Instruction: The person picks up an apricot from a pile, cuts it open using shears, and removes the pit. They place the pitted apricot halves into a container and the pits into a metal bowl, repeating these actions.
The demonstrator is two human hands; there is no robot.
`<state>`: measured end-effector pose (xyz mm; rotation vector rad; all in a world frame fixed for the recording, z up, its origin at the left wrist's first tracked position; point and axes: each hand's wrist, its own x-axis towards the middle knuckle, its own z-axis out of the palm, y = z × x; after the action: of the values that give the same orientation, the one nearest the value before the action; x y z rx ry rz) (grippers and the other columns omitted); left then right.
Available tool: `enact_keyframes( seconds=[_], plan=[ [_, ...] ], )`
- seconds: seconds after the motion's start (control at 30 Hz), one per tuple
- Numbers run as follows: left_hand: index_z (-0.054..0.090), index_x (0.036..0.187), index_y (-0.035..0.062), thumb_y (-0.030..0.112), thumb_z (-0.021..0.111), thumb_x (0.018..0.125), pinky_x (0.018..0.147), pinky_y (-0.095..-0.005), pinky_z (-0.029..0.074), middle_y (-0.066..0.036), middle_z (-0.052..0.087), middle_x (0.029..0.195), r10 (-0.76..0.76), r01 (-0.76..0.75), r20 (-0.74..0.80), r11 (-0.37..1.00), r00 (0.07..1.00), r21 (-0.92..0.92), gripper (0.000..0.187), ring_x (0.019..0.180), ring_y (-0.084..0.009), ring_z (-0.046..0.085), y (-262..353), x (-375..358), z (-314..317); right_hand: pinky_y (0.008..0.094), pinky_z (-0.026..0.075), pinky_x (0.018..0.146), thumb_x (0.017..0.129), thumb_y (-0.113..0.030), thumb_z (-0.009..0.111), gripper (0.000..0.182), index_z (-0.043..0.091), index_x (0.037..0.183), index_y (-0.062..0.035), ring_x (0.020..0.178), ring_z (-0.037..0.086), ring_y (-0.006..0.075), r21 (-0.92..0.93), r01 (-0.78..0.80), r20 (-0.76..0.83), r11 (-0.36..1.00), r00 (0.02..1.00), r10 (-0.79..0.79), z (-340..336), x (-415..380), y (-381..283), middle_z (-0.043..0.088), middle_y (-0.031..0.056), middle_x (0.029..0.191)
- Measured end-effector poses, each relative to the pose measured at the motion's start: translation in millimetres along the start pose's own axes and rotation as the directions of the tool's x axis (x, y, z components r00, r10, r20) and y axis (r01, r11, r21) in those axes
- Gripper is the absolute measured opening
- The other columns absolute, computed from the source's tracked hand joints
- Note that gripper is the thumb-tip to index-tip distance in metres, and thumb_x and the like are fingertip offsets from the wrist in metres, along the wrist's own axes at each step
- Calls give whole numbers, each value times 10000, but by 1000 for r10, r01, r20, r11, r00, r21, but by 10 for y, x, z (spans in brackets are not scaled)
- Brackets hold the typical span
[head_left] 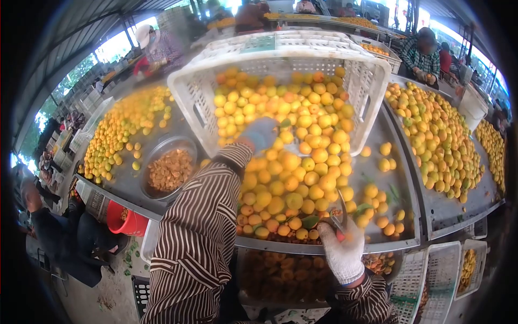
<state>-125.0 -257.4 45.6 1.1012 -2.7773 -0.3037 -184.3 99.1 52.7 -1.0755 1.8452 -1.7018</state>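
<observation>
A white slatted plastic crate (280, 70) lies tipped on its side at the far middle of the metal table, its mouth toward the near side. Yellow-orange apricots (291, 162) spill from it in a heap reaching the near edge.

White perforated plastic crate (372, 81), dull metal table (399, 178) — knitted cloth glove (342, 251)

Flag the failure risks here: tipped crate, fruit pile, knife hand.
1. The white crate is tilted, spilling apricots onto the metal table; loose fruit near the front edge could likely roll off.
2. The right hand seems to grip a small knife beside the pile; sliding fruit might knock it.
3. The left hand reaches into the flow, where it could get bumped.
</observation>
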Motion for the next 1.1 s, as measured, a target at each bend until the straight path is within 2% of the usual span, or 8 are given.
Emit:
enact_keyframes(
  seconds=[0.2,0.3,0.47,0.57,0.63,0.77,0.83,1.1],
  plan=[
    [387,1458,128,98,523,904,1081,-402,417,-119,443,1463,115,-117,27,989,993,92,571,1321,-327,440,197,432,261,289,509,642,856,-130,730,174,671,948,6,672,613,145,-35,-62,86,997,994,64,-23,-27,58,660,82,747],
    [316,1503,177,47,521,896,1062,-436,443,-64,341,1548,-179,143,132,958,975,249,654,1392,-330,363,387,417,186,299,521,647,853,-134,729,162,679,937,-5,677,641,200,-73,-68,122,995,990,77,-65,-3,49,659,109,757],
    [405,1461,188,-16,549,855,1064,-424,445,-39,287,1577,30,-74,121,923,992,378,655,1431,-300,304,-26,568,498,322,528,645,852,-144,723,152,689,948,-31,690,659,251,-129,-70,184,989,979,93,-113,-4,-43,654,131,780],
    [514,1389,174,-9,573,837,1038,-412,461,-63,423,1500,163,-219,162,868,973,445,584,1367,-301,413,-27,468,288,324,529,644,850,-145,725,151,691,950,-38,693,663,252,-105,-31,183,994,982,50,-137,-20,-22,658,130,782],
    [600,1296,149,31,596,829,985,-401,488,-99,567,1358,-105,-35,404,946,909,323,482,1236,-312,547,-35,479,117,324,529,643,849,-145,726,154,690,949,-34,692,663,254,-96,-20,180,995,983,37,-127,-24,-8,658,130,780],
    [642,1223,127,77,616,826,933,-400,508,-124,639,1235,-96,12,406,979,909,203,402,1112,-321,621,-92,318,-128,328,529,640,846,-144,730,164,688,946,-22,691,664,260,-85,3,147,996,989,9,-118,-42,-22,656,134,774],
    [660,1183,119,130,616,842,917,-400,514,-132,626,1252,-170,-101,506,880,846,465,344,1108,-310,618,-26,391,-212,328,530,640,844,-141,731,163,688,944,-19,691,664,260,-101,-5,154,995,988,21,-119,-45,-41,656,134,774],
    [696,1130,120,369,584,879,955,-429,465,-124,587,1252,-117,103,25,943,993,316,371,1156,-305,557,221,567,135,331,532,646,835,-119,732,137,696,932,-30,706,670,282,-89,7,173,996,985,9,-65,-42,-30,659,138,786]
  ],
)
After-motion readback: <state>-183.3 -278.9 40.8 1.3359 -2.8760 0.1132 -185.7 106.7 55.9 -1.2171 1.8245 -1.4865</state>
